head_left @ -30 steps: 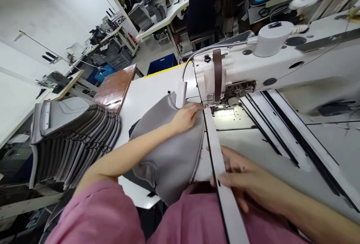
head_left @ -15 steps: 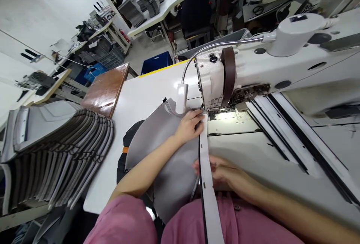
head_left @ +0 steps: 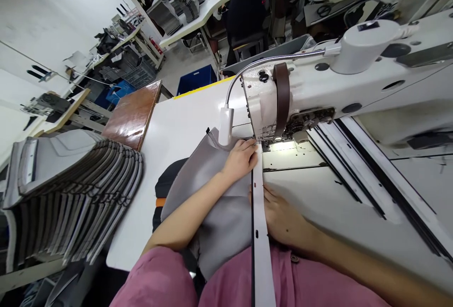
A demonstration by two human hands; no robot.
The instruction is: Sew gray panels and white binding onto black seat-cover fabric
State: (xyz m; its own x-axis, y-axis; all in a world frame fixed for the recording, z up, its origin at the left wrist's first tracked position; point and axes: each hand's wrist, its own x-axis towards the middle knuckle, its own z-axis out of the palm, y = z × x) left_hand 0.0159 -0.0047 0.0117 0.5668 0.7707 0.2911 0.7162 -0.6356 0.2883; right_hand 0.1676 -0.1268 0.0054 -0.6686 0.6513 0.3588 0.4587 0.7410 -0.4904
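Observation:
A long white strip (head_left: 259, 208) with a black edge and small slots runs from the sewing machine's needle area (head_left: 260, 141) down over my lap. Beside and partly under it lies a grey fabric panel (head_left: 215, 208). Close to the presser foot, my left hand (head_left: 241, 158) has its fingers bent and pressed together on the strip's upper end and the panel's edge. Lower down, my right hand (head_left: 283, 215) grips the strip from its right side. Its fingers pass beneath the strip, and fingertips show faintly at the left edge.
The white sewing machine (head_left: 318, 85) fills the right, with a small lamp (head_left: 225, 125) hanging at its head. More white and black strips (head_left: 371, 170) lie right of it. At left stands a stack of grey panels (head_left: 71, 194). Black fabric (head_left: 171, 177) lies beside the panel.
My right hand has turned so its back shows more, and it has closed in against the strip. The strip's lower end has swung slightly left. My left hand stays near the needle.

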